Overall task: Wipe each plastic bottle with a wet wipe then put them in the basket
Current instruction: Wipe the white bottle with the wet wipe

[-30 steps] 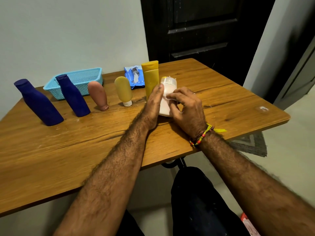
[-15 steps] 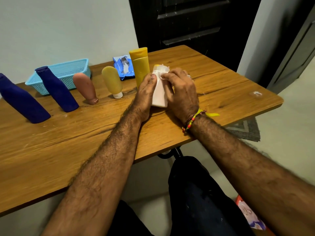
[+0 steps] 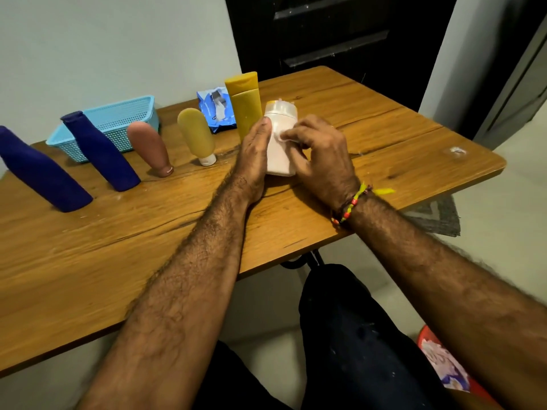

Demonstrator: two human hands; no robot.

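A white bottle point(image 3: 278, 149) with a clear cap stands on the wooden table point(image 3: 148, 241). My left hand point(image 3: 254, 155) holds its left side, thumb up along the bottle. My right hand point(image 3: 321, 156) presses a white wet wipe point(image 3: 284, 137) against the bottle's front with curled fingers. In a row to the left stand a tall yellow bottle point(image 3: 245, 105), a small yellow tube point(image 3: 196, 136), a brown tube point(image 3: 149, 147) and two dark blue bottles point(image 3: 100, 150) point(image 3: 41, 170). The light blue basket point(image 3: 118, 122) sits behind them by the wall, with nothing visible inside.
A blue wet wipe pack point(image 3: 216, 109) lies open behind the yellow bottles. A dark door stands behind the table. My dark-trousered legs are below the table's front edge, and a red packet point(image 3: 444, 362) lies on the floor at the right.
My right hand has slid the wipe down from the bottle's cap to its front face. The left hand keeps its hold; the camera view has shifted slightly.
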